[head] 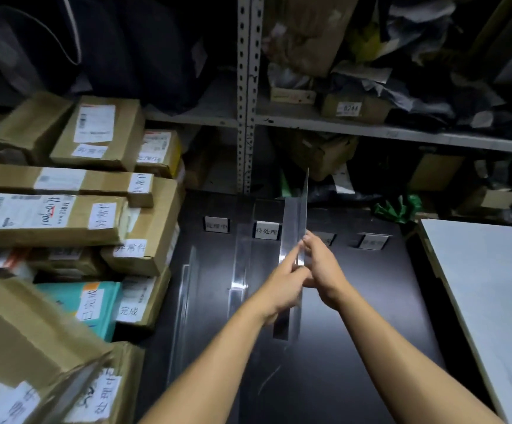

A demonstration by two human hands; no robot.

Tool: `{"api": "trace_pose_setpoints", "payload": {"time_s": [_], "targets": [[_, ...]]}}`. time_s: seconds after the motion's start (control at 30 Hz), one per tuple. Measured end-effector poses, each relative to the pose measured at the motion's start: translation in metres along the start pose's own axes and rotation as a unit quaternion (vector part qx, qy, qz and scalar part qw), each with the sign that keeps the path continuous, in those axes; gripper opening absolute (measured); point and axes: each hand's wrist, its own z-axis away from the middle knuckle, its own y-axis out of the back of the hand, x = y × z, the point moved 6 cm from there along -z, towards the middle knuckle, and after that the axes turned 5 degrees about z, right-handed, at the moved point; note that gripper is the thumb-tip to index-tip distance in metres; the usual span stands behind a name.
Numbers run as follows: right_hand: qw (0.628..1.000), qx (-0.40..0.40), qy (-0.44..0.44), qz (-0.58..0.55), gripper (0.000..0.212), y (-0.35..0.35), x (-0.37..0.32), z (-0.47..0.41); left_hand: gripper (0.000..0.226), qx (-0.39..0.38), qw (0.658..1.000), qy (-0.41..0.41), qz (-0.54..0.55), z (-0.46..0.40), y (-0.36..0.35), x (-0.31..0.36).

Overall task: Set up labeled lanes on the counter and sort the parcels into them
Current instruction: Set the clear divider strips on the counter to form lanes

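Both hands are on the clear divider — left hand and right hand pinch its near edge, the sheet standing upright on the dark counter. Two more clear dividers sit to the left. Small label cards line the back of the counter. The parcels — brown boxes with white stickers — are stacked up at the left.
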Motion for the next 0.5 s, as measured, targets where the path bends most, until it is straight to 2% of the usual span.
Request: {"api": "trace_pose_setpoints", "payload": {"time_s": [0.1,0.33,0.5], "targets": [[0.999,-0.008,-0.048,0.000,0.044,0.013,0.031,-0.015,0.063,0.009,0.999,0.031,0.020,-0.021,-0.016,-0.021],[0.994,-0.025,-0.111,0.003,0.048,0.022,0.095,-0.045,0.065,0.047,0.994,0.099,0.001,-0.060,-0.022,-0.074],[0.995,-0.026,-0.092,0.035,0.082,0.030,0.119,-0.069,0.065,0.049,0.992,0.114,0.022,-0.081,-0.028,-0.091]]}}
